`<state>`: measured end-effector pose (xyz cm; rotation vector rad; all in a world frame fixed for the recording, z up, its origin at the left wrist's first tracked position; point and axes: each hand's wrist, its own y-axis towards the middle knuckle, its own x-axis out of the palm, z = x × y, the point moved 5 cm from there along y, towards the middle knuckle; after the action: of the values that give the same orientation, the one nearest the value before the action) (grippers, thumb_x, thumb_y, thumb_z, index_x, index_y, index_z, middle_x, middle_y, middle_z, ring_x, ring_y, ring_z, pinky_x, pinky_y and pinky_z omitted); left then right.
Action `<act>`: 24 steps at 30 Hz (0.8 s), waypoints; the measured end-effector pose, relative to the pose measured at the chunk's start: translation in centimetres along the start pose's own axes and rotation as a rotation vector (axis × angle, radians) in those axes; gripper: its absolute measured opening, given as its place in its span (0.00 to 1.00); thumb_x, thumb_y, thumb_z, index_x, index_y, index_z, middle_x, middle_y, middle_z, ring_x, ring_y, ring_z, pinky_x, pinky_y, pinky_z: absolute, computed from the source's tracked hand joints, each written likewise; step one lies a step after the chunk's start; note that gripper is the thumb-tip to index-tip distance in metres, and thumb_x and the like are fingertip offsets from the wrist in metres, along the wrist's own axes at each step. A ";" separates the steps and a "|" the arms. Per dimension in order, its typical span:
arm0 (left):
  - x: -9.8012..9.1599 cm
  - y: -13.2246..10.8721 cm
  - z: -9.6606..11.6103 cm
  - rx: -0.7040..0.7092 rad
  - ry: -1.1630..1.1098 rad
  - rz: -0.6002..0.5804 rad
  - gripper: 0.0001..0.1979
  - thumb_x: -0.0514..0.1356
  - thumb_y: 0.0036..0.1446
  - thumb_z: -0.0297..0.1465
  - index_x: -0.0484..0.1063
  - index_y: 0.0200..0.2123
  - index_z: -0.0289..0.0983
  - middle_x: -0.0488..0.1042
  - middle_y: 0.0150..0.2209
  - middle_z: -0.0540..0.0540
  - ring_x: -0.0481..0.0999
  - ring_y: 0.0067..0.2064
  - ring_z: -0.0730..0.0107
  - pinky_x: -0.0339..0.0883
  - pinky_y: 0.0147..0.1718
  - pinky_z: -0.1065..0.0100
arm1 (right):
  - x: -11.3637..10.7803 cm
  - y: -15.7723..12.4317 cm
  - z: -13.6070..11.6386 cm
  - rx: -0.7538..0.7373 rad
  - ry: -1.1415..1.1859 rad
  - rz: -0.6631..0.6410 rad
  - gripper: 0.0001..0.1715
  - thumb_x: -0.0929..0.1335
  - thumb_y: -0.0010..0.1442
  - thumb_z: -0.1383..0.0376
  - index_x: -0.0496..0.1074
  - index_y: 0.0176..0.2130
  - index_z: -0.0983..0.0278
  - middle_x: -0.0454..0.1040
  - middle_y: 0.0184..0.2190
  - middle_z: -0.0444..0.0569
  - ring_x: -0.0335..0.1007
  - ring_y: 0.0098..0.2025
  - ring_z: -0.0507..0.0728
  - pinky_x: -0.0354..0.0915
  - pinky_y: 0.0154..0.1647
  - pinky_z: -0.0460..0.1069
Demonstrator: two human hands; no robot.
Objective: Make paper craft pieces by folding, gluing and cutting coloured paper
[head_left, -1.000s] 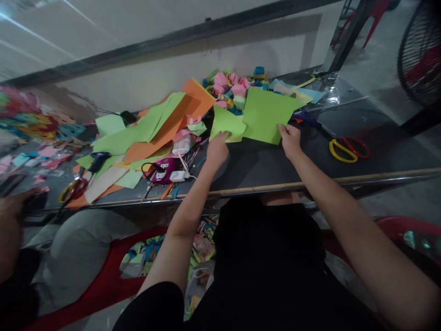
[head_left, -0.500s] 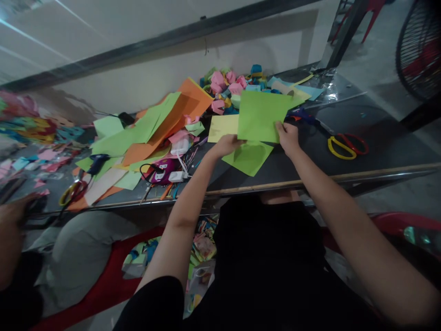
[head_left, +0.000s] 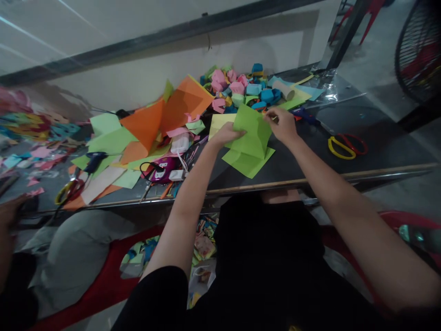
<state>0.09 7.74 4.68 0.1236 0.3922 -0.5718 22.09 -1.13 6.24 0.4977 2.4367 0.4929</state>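
A green paper sheet (head_left: 253,131), bent along its middle, is held up over the table. My left hand (head_left: 229,134) pinches its left side between thumb and fingers. At its upper right is my right hand (head_left: 281,124), fingers curled together near the corner; whether they grip the sheet is hard to make out. Beneath lies another green sheet (head_left: 250,164), flat on the dark tabletop. A pale yellow sheet (head_left: 217,124) lies behind my left hand.
Folded paper pieces (head_left: 237,87) are heaped behind. Scissors (head_left: 344,146) lie right, a glue gun (head_left: 305,115) nearer. Orange sheets (head_left: 188,103) and a purple power strip (head_left: 164,169) are left. Another person's hand (head_left: 12,209) is far left; a fan (head_left: 418,50) stands right.
The held green sheet has gone from flat to bent. My right hand has moved up and slightly left to its upper corner. At the left, long green strips have shifted, exposing more orange paper.
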 end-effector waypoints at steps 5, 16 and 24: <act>0.6 -0.4 -2.5 0.081 -0.183 0.351 0.17 0.70 0.57 0.38 0.78 0.45 0.33 0.82 0.48 0.35 0.84 0.51 0.56 0.77 0.54 0.55 | -0.3 -3.0 1.5 0.113 0.151 0.158 0.26 0.74 0.59 0.43 0.78 0.45 0.60 0.80 0.44 0.53 0.75 0.48 0.62 0.70 0.48 0.55; 1.0 -1.9 -2.7 0.162 -0.192 0.551 0.23 0.66 0.60 0.51 0.78 0.41 0.35 0.83 0.41 0.39 0.83 0.52 0.55 0.78 0.50 0.61 | 2.2 -3.8 2.5 0.231 0.330 -0.266 0.26 0.75 0.60 0.47 0.75 0.24 0.63 0.79 0.25 0.48 0.68 0.22 0.50 0.60 0.26 0.46; 0.6 -2.4 -2.5 0.180 -0.112 0.643 0.25 0.65 0.58 0.55 0.78 0.33 0.37 0.79 0.28 0.44 0.83 0.42 0.59 0.76 0.40 0.67 | 2.6 -3.7 3.1 0.255 0.424 -0.356 0.12 0.77 0.57 0.59 0.78 0.36 0.65 0.83 0.34 0.51 0.69 0.23 0.48 0.62 0.23 0.44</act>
<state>-1.59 5.94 2.16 0.3734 0.1726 0.0237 21.21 -2.41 0.99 0.0490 2.9333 0.1436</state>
